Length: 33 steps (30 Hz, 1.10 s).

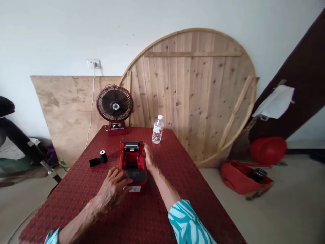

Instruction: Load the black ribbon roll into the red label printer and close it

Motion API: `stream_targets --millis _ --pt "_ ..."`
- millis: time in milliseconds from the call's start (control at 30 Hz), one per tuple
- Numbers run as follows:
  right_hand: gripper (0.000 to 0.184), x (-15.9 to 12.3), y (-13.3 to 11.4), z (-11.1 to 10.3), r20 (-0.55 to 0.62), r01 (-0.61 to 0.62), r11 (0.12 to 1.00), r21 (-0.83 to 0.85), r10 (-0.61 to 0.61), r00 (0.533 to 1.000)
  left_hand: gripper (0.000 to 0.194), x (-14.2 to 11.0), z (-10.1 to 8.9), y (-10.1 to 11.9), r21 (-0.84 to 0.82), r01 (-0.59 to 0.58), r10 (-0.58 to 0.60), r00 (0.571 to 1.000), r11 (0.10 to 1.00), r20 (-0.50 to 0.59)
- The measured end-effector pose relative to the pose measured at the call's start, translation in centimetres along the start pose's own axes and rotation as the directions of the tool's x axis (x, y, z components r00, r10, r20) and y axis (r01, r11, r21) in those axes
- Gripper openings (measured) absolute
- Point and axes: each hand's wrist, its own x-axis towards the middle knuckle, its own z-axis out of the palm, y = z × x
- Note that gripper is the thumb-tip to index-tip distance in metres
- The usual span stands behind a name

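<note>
Red printer-like device [133, 166] sits on the table [177, 162], left hand [115, 181] curled at its eight o'clock, right hand [149, 158] against its two o'clock, grips unclear; uneven pressure might skid it toward the bottle [157, 130] at one o'clock.

Turquoise-and-white streaked sleeves [188, 220] leave the hands [115, 181] bare.

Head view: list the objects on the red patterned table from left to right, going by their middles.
Black roll with a white core and loose tail → dark red round-caged fan → red box-shaped device with raised top → clear plastic bottle with a white cap.
</note>
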Motion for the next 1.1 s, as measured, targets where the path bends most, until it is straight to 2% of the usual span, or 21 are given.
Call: stream_targets --millis 100,133,233,300,367,433,467,533,633,767,867,933,967,1100 --pt "0.057 -0.3 -0.6 -0.3 -0.064 -0.090 0.996 0.012 0.090 0.994 0.018 -0.3 0.4 -0.2 -0.004 0.005 -0.005 1.000 1.000 -0.026" --pt "0.056 -0.8 -0.7 -0.7 -0.084 -0.085 0.996 -0.016 0.083 0.993 0.018 -0.4 0.6 -0.3 -0.007 0.004 -0.004 0.999 1.000 -0.036" --pt "0.044 -2.8 -0.6 -1.7 -0.068 -0.040 0.995 -0.096 0.034 0.997 0.018 -0.5 0.8 -0.3 -0.006 0.007 -0.007 0.998 1.000 -0.057" --pt "0.036 -4.0 -0.5 -2.1 -0.062 -0.077 0.995 -0.063 0.073 0.995 0.018 -0.5 0.7 -0.1 -0.014 0.007 -0.008 0.998 1.000 -0.059" --pt "0.037 -4.9 -0.4 -2.2 -0.045 -0.146 0.989 -0.003 0.145 0.988 0.018 -0.5 0.4 -0.1 -0.048 0.015 -0.017 0.999 0.999 -0.049" --pt "0.041 -5.4 -0.3 -2.1 -0.029 -0.199 0.979 0.040 0.200 0.979 0.019 -0.3 0.1 -0.6 -0.124 0.064 -0.068 0.997 0.990 -0.030" --pt "0.041 -5.5 -0.3 -2.0 -0.027 -0.214 0.975 0.052 0.216 0.976 0.021 -0.2 0.1 -1.0 -0.176 0.124 -0.131 0.991 0.977 -0.028" --pt "0.040 -5.6 -0.3 -1.9 -0.036 -0.231 0.971 0.064 0.234 0.972 0.026 0.1 0.3 -2.5 -0.288 0.300 -0.327 0.944 0.909 -0.049" --pt "0.039 -5.6 -0.5 -1.8 -0.039 -0.247 0.968 0.052 0.249 0.968 0.030 0.7 1.4 -5.0 -0.426 0.520 -0.592 0.805 0.740 -0.045" --pt "0.039 -5.7 -0.7 -1.8 -0.044 -0.263 0.964 0.036 0.264 0.963 0.050 1.4 3.0 -6.6 -0.554 0.629 -0.723 0.688 0.545 0.070" --pt "0.038 -5.8 -0.5 -1.8 -0.049 -0.264 0.964 0.022 0.264 0.963 0.056 1.6 3.2 -6.2 -0.708 0.639 -0.759 0.610 0.303 0.226" --pt "0.038 -5.8 -0.3 -2.0 -0.044 -0.256 0.966 0.017 0.257 0.965 0.061 1.7 3.1 -5.7 -0.762 0.623 -0.745 0.591 0.178 0.309" --pt "0.038 -5.9 -0.1 -2.0 -0.038 -0.253 0.967 0.017 0.253 0.967 0.064 1.7 3.0 -5.5 -0.772 0.618 -0.737 0.590 0.149 0.330" --pt "0.039 -6.1 0.2 -2.1 -0.032 -0.240 0.970 0.031 0.241 0.970 0.068 1.5 3.0 -5.2 -0.769 0.623 -0.721 0.597 0.141 0.352"
